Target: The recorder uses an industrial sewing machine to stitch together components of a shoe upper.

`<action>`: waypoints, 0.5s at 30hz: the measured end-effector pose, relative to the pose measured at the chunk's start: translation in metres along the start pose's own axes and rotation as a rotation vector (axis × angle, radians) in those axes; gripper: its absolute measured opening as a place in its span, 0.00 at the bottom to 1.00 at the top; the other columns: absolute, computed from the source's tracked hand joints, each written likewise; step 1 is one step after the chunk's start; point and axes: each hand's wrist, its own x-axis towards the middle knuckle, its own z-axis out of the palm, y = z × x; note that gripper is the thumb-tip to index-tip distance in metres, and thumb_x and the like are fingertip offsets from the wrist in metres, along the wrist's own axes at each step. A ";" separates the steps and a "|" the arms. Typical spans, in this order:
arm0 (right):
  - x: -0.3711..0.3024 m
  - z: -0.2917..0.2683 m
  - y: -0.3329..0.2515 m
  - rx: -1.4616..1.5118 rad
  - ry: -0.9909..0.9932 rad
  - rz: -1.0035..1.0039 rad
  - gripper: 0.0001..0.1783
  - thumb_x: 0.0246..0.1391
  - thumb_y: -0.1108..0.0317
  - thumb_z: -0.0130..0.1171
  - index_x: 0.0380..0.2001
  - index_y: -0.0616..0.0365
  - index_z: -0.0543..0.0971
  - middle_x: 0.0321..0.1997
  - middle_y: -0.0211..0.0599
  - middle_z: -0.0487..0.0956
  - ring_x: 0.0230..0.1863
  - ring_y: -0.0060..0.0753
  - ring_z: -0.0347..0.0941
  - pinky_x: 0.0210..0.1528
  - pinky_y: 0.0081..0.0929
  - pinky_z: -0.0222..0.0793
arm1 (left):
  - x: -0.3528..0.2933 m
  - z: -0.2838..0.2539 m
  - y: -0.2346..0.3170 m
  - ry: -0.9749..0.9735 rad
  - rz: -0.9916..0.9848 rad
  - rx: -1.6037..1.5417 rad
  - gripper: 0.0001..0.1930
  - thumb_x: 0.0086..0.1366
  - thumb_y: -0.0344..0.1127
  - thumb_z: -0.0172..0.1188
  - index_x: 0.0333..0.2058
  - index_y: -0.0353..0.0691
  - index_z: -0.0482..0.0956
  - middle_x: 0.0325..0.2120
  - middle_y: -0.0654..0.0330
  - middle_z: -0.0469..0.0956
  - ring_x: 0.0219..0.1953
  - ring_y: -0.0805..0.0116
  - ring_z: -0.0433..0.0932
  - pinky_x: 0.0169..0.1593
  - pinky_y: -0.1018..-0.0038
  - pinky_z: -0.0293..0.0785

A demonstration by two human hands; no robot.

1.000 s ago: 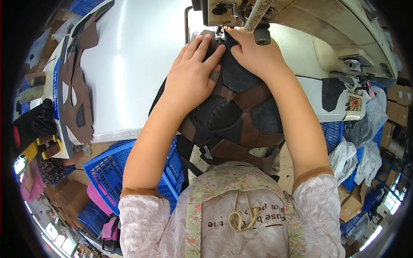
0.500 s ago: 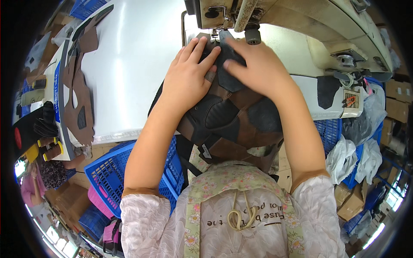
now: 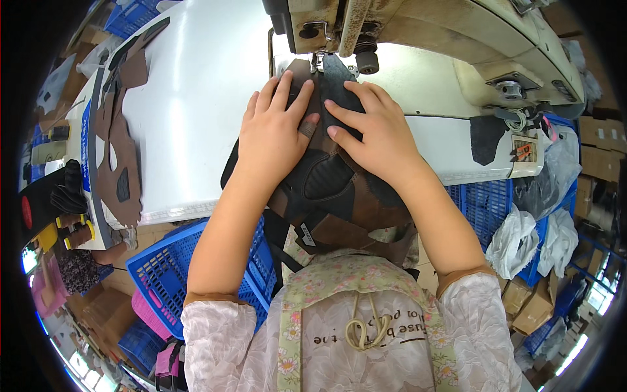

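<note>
A brown and black panelled sewn piece (image 3: 330,176) stretches from my lap over the table's edge up to the sewing machine (image 3: 418,32). Its far end lies at the presser foot (image 3: 317,63), where a brown panel and a dark grey panel (image 3: 336,72) meet along a seam. My left hand (image 3: 273,134) rests flat on the piece left of that seam, fingers stretched toward the foot. To the right of the seam, my right hand (image 3: 379,134) presses the dark panel with spread fingers. Both hands are open; the piece's underside is hidden.
Cut brown pieces (image 3: 121,170) lie along the white table's (image 3: 176,130) left edge. A loose black piece (image 3: 486,140) and orange-handled snips (image 3: 521,153) are at the right. Below the table stand a blue basket (image 3: 163,274) and, at right, crates with plastic bags (image 3: 513,242).
My right hand has come nearer and flattened, its fingers now beside the seam. The dark panel's near part has gone under that hand. My left hand stays flat on the piece.
</note>
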 end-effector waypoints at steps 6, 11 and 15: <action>0.003 -0.004 -0.008 -0.051 0.081 -0.032 0.18 0.51 0.55 0.64 0.45 0.45 0.85 0.56 0.41 0.76 0.64 0.52 0.63 0.63 0.47 0.59 | 0.000 -0.002 -0.002 0.057 0.025 0.025 0.27 0.64 0.46 0.59 0.60 0.47 0.72 0.61 0.50 0.68 0.63 0.51 0.65 0.65 0.56 0.61; -0.005 -0.005 -0.012 0.000 0.013 -0.024 0.16 0.52 0.53 0.62 0.38 0.50 0.86 0.50 0.35 0.79 0.61 0.44 0.68 0.64 0.47 0.58 | -0.007 -0.009 0.007 -0.124 -0.193 -0.137 0.27 0.65 0.44 0.58 0.61 0.42 0.71 0.63 0.50 0.66 0.66 0.50 0.62 0.66 0.59 0.61; -0.013 -0.007 -0.019 -0.088 0.022 -0.079 0.18 0.54 0.51 0.61 0.40 0.51 0.85 0.52 0.37 0.79 0.61 0.44 0.68 0.65 0.49 0.57 | -0.017 -0.001 -0.006 -0.045 -0.079 -0.078 0.27 0.66 0.44 0.58 0.62 0.44 0.69 0.64 0.50 0.64 0.67 0.50 0.61 0.66 0.59 0.61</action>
